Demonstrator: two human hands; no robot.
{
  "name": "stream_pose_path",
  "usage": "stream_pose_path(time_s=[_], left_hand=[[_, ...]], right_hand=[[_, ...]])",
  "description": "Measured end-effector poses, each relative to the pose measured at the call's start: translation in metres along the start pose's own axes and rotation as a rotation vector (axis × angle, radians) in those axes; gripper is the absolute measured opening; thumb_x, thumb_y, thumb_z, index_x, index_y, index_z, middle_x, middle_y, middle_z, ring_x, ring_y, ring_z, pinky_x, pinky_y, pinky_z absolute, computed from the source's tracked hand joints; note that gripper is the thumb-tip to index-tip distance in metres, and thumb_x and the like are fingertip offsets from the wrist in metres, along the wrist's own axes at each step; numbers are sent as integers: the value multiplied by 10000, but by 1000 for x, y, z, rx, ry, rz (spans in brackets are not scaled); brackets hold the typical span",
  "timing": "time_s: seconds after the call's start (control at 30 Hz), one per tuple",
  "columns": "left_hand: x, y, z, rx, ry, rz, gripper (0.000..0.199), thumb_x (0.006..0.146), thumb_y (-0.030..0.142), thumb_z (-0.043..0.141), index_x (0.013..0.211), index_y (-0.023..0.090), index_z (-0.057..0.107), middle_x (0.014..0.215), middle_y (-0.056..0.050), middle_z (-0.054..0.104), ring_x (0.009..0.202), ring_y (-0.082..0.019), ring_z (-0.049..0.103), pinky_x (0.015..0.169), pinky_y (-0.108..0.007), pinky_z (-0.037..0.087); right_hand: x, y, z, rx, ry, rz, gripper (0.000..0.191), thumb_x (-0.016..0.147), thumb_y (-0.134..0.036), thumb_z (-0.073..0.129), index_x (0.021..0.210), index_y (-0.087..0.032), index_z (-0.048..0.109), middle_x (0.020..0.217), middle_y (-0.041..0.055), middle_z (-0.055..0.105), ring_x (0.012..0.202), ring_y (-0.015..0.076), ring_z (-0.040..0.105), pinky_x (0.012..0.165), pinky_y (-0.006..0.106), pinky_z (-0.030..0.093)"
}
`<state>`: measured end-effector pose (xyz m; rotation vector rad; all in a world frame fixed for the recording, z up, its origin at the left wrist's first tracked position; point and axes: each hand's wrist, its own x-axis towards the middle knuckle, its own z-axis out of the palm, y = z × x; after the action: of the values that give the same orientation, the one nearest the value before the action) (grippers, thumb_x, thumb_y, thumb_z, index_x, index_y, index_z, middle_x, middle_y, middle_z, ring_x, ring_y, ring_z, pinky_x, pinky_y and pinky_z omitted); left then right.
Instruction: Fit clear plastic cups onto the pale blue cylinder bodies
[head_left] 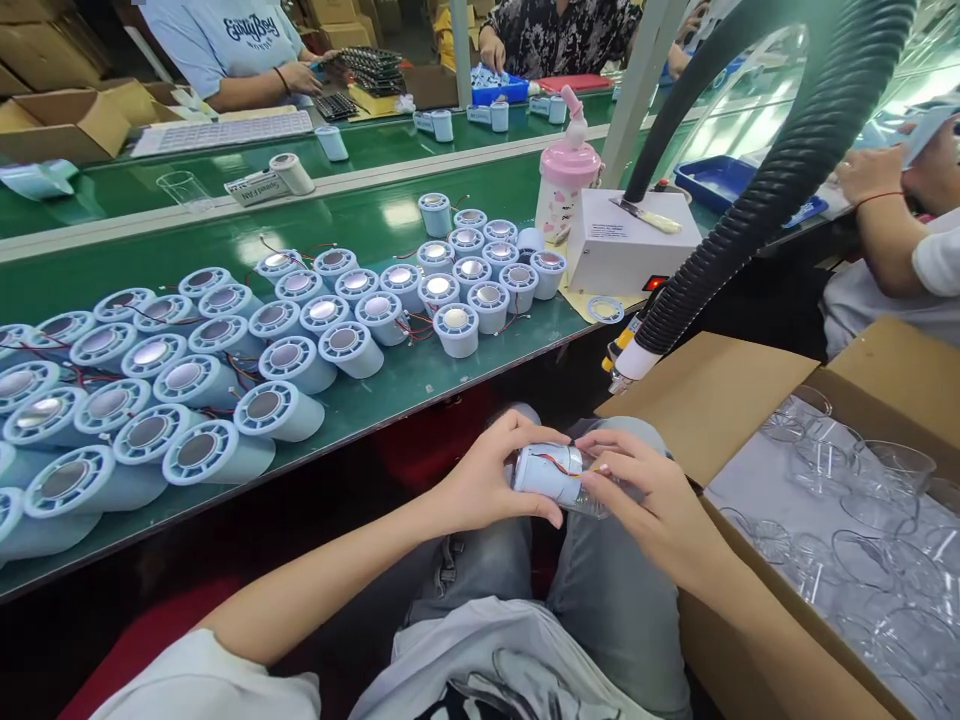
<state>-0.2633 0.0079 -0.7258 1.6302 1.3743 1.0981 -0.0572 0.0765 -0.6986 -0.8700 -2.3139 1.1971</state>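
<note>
Above my lap, a light blue cylindrical fan part [546, 474] with a red and black wire lies on its side between my hands. My left hand [491, 472] wraps round its left end, thumb below and fingers above. A clear plastic cup [596, 500] shows at the part's right end, seemingly around it; how far it covers the part I cannot tell. My right hand [637, 490] grips that clear cup, its fingertips near the wire. On the bench to the left, several similar blue fan parts [289, 362] stand upright, some with thin wires.
An open cardboard box [705, 415] with several clear cups [881, 470] stands at my right. A black hose with a nozzle [626, 362] hangs above my right hand. A white machine [622, 235] and pink bottle [566, 185] sit on the bench [420, 375]. Co-workers sit across and at right.
</note>
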Motion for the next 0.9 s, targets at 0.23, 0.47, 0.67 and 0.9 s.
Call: stream_pose_path(time_s=[0.23, 0.47, 0.67, 0.9], left_hand=[[-3, -2, 3, -220, -219, 6, 681, 694, 311, 811, 1322, 260, 552, 1296, -107, 585, 1182, -275, 551, 976, -397, 466], [-4, 1, 12, -725, -195, -234, 631, 712, 248, 803, 1279, 210, 530, 1303, -119, 572, 1078, -220, 613, 897, -347, 509], [-6, 2, 9, -748, -254, -261, 781, 688, 268, 826, 1383, 274, 469, 1334, -117, 565, 1017, -218, 642, 810, -327, 548], [-11, 9, 4, -564, -241, -94, 791, 649, 163, 842, 1364, 278, 523, 1390, -105, 556, 1202, -267, 589, 972, -361, 505]], right_hand=[[4, 17, -1, 505, 93, 213, 362, 836, -336, 659, 505, -205, 590, 950, 45, 682, 867, 193, 627, 673, 272, 516], [-11, 23, -9, 122, -14, -145, 348, 757, -286, 791, 1090, -334, 703, 1331, 36, 611, 1265, 281, 529, 1025, 411, 481], [-24, 25, -12, 76, -12, -106, 327, 831, -328, 728, 1133, -342, 604, 1317, 15, 619, 1258, 244, 543, 998, 341, 512], [-22, 15, -13, 353, -92, 53, 293, 843, -348, 720, 1110, -351, 603, 1178, -30, 649, 1070, 148, 630, 925, 221, 524]])
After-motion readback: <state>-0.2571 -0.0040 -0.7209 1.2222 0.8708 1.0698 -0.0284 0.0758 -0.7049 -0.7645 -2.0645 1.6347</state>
